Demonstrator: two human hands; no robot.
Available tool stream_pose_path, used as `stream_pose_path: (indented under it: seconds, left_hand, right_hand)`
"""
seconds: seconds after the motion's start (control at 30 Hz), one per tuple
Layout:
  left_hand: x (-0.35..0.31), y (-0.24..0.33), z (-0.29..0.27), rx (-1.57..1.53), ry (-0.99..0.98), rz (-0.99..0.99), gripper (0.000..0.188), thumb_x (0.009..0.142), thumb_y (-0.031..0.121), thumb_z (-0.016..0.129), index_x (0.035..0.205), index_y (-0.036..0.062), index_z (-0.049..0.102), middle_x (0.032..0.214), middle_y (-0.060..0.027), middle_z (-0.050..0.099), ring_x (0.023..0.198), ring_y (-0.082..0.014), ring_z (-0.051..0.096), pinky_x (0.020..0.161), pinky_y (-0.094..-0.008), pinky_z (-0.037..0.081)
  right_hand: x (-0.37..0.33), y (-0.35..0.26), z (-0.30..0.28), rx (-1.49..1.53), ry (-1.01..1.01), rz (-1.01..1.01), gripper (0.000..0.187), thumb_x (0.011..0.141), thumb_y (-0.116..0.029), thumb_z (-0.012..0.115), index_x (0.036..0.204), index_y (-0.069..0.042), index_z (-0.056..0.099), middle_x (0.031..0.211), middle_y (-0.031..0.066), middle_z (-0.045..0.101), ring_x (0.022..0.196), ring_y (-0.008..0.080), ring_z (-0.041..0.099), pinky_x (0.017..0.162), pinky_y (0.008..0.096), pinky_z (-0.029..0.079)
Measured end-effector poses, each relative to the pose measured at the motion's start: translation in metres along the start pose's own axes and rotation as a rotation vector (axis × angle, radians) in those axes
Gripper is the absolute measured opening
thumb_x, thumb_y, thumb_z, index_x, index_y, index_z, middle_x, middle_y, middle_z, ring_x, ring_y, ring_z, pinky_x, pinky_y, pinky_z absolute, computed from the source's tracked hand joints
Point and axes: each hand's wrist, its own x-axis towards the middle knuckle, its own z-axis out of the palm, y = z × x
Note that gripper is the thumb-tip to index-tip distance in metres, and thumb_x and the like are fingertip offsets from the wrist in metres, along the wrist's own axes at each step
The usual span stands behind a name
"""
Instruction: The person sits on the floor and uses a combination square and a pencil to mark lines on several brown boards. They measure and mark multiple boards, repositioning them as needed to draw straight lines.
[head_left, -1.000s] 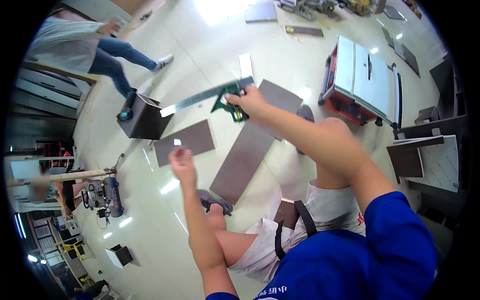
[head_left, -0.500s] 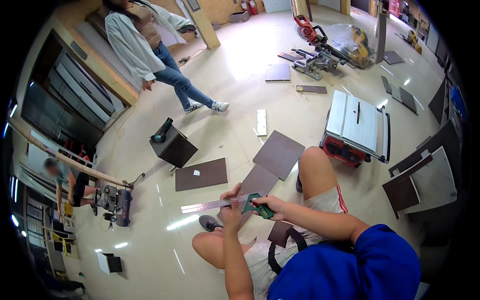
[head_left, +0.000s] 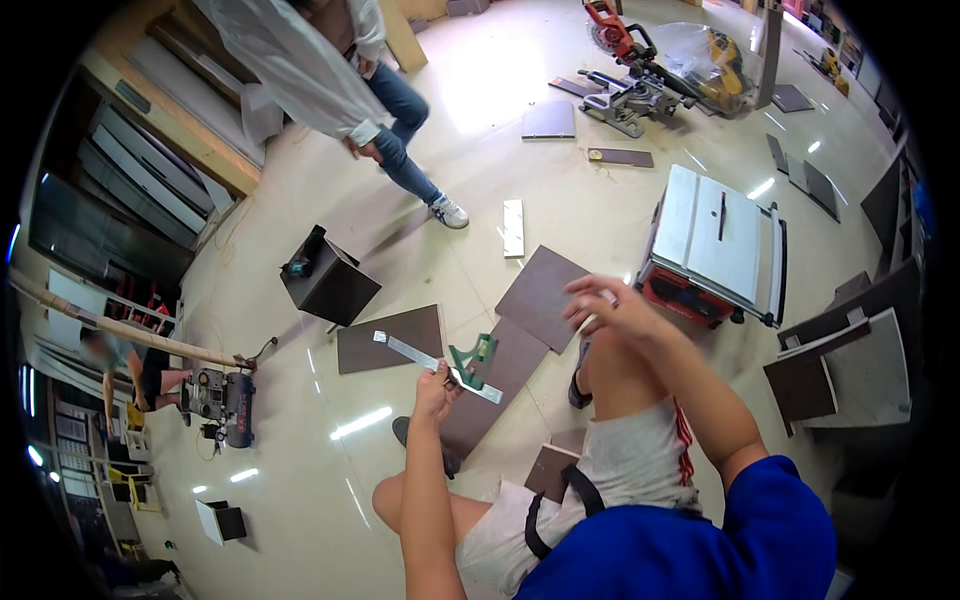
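My left hand grips a combination square by its steel rule. The square's green head sits toward the right end of the rule, above the brown boards. Raised over my right knee, my right hand is apart from the square. Its fingers are spread and slightly blurred; a small pale patch shows between them, too unclear to name. Beneath the hands lie a long brown board and a squarer brown board, edge to edge. A small brown piece rests by my lap.
Another brown board lies left, near a dark box with a power tool on top. A table saw stands right, a mitre saw farther back. One person walks at far left; another bends beside a compressor.
My right hand has let go of the square's green head and moved up and right. The square has turned in my left hand. The walking person has come nearer and rightward.
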Motion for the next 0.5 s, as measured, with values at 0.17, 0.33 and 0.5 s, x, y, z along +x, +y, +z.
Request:
stream_pose_path:
  seconds: [0.17,0.33,0.5]
  left_hand:
    - [0.109,-0.056,-0.033,0.224,0.17,-0.119,0.018,0.105,0.006,0.053,0.121,0.0024,0.045,0.106,-0.0132,0.065,0.091,-0.0261,0.071,0.074,-0.0432,0.065]
    - [0.247,-0.077,-0.054,0.214,0.262,-0.127,0.025,0.103,0.002,0.055,0.126,0.0058,0.046,0.112,-0.0113,0.062,0.101,-0.0268,0.068,0.079,-0.045,0.065]
    - [0.377,-0.129,-0.106,0.251,0.253,-0.16,0.019,0.102,0.013,0.063,0.118,0.0086,0.052,0.099,-0.0075,0.064,0.089,-0.0208,0.068,0.076,-0.04,0.062]
  right_hand:
    - [0.091,0.078,-0.094,-0.214,0.257,0.098,0.033,0.101,-0.014,0.061,0.13,0.001,0.059,0.105,0.0133,0.072,0.086,0.0181,0.071,0.076,0.0322,0.06]
    - [0.185,0.212,-0.139,-0.378,0.192,0.312,0.032,0.099,-0.013,0.062,0.126,0.002,0.06,0.104,0.012,0.074,0.09,0.0168,0.072,0.077,0.0328,0.059]
    - [0.265,0.348,-0.138,-0.588,0.002,0.272,0.028,0.095,-0.008,0.063,0.122,0.0,0.062,0.105,0.0143,0.074,0.097,0.0243,0.072,0.088,0.0365,0.056]
